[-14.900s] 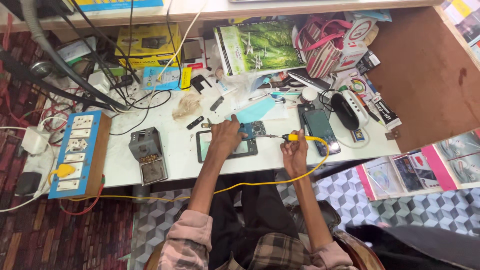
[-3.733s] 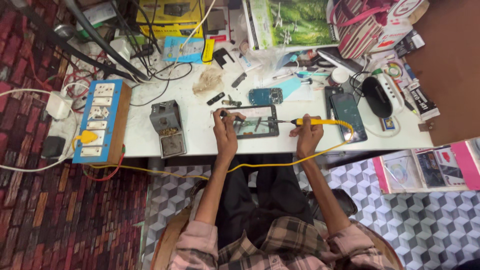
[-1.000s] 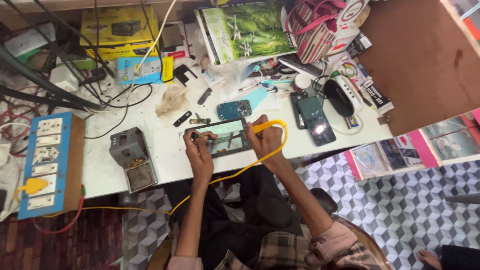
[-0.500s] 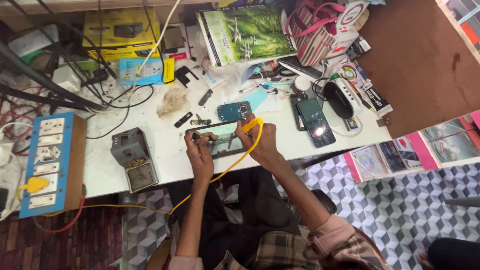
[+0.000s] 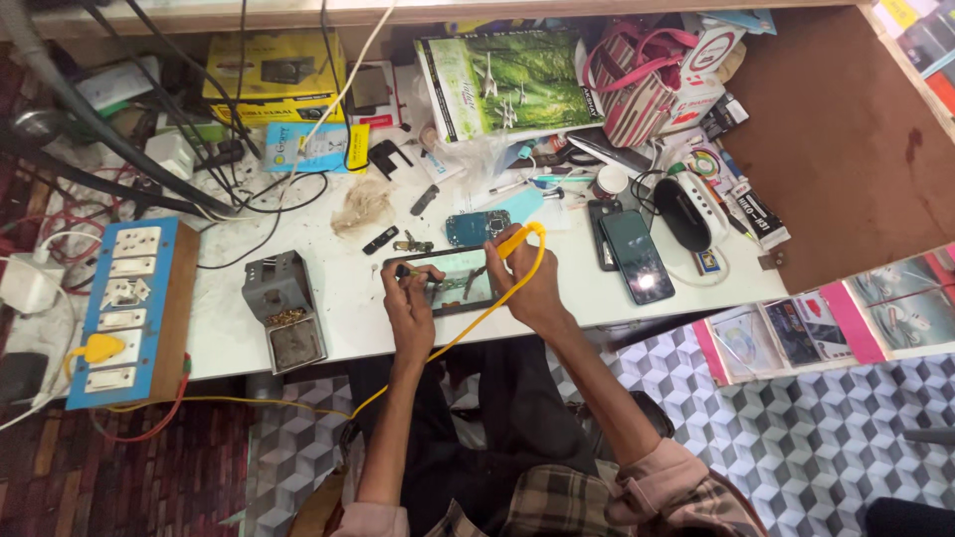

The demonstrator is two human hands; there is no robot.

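Right hand (image 5: 532, 288): wrapped round yellow soldering iron (image 5: 515, 240), tip down on opened phone (image 5: 445, 282)
Left hand (image 5: 409, 301): pinching thin tool at phone's left end
Phone: flat on white bench (image 5: 338, 298), near edge
Cord (image 5: 468, 323): yellow, trailing down-left
Iron stand (image 5: 284, 313): left, apart

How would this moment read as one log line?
left hand: steadies opened phone | right hand: holds yellow soldering iron over it | surface: white workbench

Bench materials, surface finish
Glossy glass phone (image 5: 637, 256); matt scuffed white table (image 5: 348, 298); dull grey metal stand (image 5: 284, 310); yellow plastic soldering iron (image 5: 517, 239); painted wooden socket board (image 5: 134, 298).
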